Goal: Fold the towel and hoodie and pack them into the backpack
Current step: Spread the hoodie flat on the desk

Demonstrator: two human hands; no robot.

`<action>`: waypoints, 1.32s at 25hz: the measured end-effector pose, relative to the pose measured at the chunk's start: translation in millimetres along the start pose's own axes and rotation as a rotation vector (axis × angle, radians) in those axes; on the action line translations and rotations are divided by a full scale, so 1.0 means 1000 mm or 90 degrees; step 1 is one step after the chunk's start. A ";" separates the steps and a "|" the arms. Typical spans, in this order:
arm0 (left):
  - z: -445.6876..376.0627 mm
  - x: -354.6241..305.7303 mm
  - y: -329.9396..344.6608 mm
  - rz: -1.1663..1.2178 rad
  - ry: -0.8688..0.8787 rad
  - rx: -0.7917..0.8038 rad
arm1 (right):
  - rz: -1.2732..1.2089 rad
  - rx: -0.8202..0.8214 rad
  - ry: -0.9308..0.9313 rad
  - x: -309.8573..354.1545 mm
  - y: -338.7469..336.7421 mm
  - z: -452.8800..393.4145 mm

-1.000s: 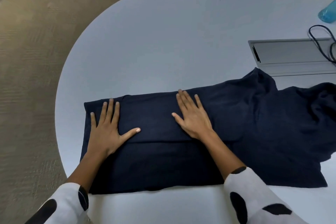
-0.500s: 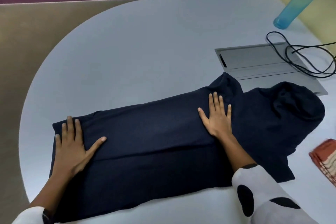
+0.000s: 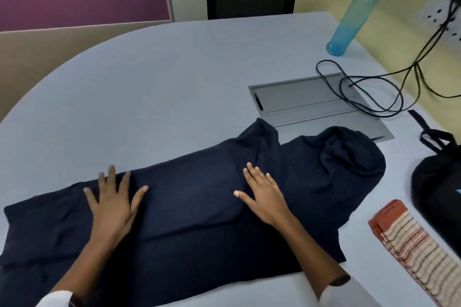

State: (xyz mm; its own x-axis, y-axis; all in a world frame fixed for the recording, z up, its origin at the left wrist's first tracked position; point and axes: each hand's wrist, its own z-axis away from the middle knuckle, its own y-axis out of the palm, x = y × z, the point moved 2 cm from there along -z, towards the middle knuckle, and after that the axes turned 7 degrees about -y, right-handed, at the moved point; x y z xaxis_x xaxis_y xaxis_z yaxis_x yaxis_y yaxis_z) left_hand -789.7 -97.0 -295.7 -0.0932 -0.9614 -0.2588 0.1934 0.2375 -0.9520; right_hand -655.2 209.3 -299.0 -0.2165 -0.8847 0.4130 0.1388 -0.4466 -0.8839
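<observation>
The step in hand is the folding of the hoodie [image 3: 199,207], which lies lengthwise across the near part of the table [image 3: 162,82], its body already narrowed into a long band and its hood [image 3: 349,157] bunched at the right end. The left hand [image 3: 113,204] rests flat on the left part of the garment, fingers straight and spread wide, gripping nothing. The right hand [image 3: 264,197] rests flat near the middle of the garment, just short of the hood, fingers straight and held closer together with the thumb out to the side; it too holds nothing. Both hands appear to be pressing the cloth flat. A raised ridge runs along the band below the palms, which suggests a sleeve or a side panel folded inward. The towel [image 3: 414,249], striped in red and cream, lies folded on the table to the right of the hoodie and apart from it, so that part of the task appears complete. The backpack [image 3: 439,187] stands at the right edge of the view, just beyond the towel; whether it is open cannot be told. The next move most likely calls for turning the hood inward over the body, then folding the band across its length into a compact block small enough to pack.
</observation>
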 end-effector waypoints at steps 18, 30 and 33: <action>-0.051 -0.279 0.029 0.208 0.150 0.136 | -0.818 -0.175 0.258 -0.107 -0.078 -0.082; 0.034 -0.248 0.014 0.158 0.496 0.171 | -0.650 -0.020 0.029 -0.143 -0.113 -0.072; 0.031 -0.248 0.014 0.177 0.436 0.218 | -0.377 -0.013 0.012 -0.136 -0.121 -0.077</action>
State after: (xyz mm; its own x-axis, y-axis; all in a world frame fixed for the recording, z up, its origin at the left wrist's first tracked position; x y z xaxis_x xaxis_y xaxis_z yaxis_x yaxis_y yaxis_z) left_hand -733.6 140.5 -239.4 -0.5529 -0.5487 -0.6271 0.5749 0.2935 -0.7638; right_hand -717.4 394.0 -265.1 -0.2686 -0.4836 0.8331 -0.0294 -0.8603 -0.5089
